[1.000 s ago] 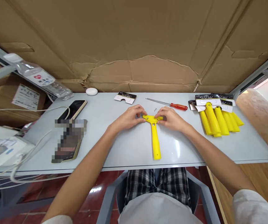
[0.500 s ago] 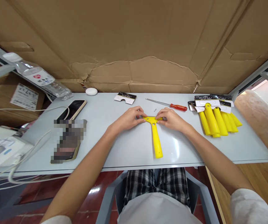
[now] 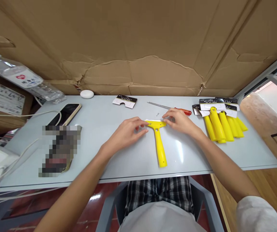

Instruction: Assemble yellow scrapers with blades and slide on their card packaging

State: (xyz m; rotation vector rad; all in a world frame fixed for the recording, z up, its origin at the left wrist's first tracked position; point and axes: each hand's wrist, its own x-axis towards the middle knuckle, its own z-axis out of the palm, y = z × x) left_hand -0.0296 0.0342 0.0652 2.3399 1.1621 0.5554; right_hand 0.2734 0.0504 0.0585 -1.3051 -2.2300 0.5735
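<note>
A yellow plastic scraper point(image 3: 158, 141) lies flat on the pale table point(image 3: 138, 167), its handle pointing towards me. A thin pale strip runs along the top edge of its head. My left hand point(image 3: 128, 132) has its fingertips on the head's left end, and my right hand point(image 3: 178, 120) grips the right end. Just beyond the head lie several tiny screws point(image 3: 157, 114). A red-handled screwdriver point(image 3: 174, 108) lies behind my right hand, which hides part of it.
Several yellow scraper parts with card backings point(image 3: 219, 124) lie at the right. A card point(image 3: 124, 101), a white round object point(image 3: 87, 94), a phone point(image 3: 67, 114) and a blurred item point(image 3: 60, 151) share the table. Cables trail at left, below a water bottle point(image 3: 20, 75). Cardboard stands behind.
My view has shifted, so the table sits further left. My hands have drawn slightly apart along the scraper head, which now shows more of its top edge and pale strip.
</note>
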